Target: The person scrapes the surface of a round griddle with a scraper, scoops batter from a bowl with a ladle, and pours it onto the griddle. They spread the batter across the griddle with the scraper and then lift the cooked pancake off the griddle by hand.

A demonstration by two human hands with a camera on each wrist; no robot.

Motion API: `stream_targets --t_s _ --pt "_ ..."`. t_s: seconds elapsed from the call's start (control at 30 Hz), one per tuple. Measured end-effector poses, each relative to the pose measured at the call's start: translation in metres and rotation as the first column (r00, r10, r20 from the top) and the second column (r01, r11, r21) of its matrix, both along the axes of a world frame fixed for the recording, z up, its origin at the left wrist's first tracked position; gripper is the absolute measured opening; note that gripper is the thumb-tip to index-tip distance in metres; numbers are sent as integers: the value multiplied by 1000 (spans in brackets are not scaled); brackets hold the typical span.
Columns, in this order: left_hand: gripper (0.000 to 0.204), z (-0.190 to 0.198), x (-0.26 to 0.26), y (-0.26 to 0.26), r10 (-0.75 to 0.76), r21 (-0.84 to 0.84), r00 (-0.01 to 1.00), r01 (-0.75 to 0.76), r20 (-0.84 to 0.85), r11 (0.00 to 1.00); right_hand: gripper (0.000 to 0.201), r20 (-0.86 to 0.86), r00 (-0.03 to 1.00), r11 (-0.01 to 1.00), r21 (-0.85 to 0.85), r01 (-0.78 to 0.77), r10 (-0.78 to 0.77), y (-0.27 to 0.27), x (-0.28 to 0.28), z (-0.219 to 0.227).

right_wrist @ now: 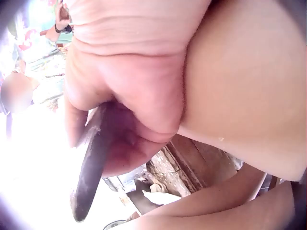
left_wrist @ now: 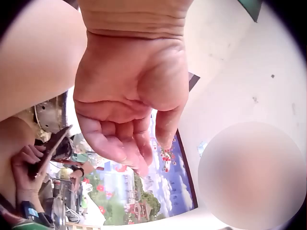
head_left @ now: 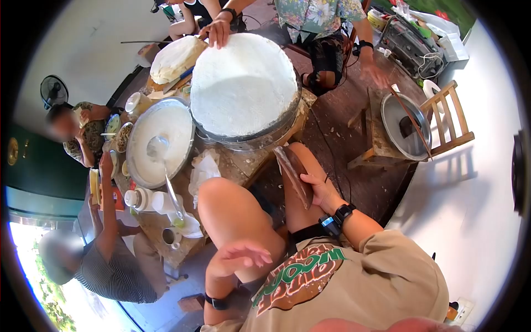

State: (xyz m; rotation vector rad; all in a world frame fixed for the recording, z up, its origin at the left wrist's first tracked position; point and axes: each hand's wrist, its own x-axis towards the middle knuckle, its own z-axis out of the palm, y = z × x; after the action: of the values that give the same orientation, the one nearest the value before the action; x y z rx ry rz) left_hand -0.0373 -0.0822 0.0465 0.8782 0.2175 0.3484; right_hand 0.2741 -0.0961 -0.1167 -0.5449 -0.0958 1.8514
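Note:
My right hand (head_left: 321,193) grips a flat dark brown board (head_left: 296,177) that rests against my thigh; in the right wrist view the fingers (right_wrist: 134,148) curl round the dark piece (right_wrist: 91,163). My left hand (head_left: 240,257) hangs in the air above my lap and holds nothing; its fingers are loosely bent in the left wrist view (left_wrist: 129,96). Ahead of my knees, a large round white sheet (head_left: 243,83) lies on a round metal-rimmed pan, with another person's hand (head_left: 218,32) touching its far edge.
A wide basin of white batter (head_left: 160,124) with a ladle (head_left: 174,193) stands on the wooden table (head_left: 238,160), near bottles (head_left: 138,198) and a metal cup (head_left: 171,237). A stack of white sheets (head_left: 174,58) lies behind. On the right, a chair (head_left: 451,119) stands beside a metal basin (head_left: 406,130). Several people sit around.

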Motion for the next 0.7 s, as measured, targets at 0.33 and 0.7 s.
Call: stream_targets --t_s 0.33,0.7 --pt "35 14 33 47 11 151 994 -28 109 988 38 33 999 996 -94 -6 9 2 1 -6" --pt "41 -35 27 84 283 35 947 -291 151 956 44 32 999 999 -23 -27 27 6 -1 5"
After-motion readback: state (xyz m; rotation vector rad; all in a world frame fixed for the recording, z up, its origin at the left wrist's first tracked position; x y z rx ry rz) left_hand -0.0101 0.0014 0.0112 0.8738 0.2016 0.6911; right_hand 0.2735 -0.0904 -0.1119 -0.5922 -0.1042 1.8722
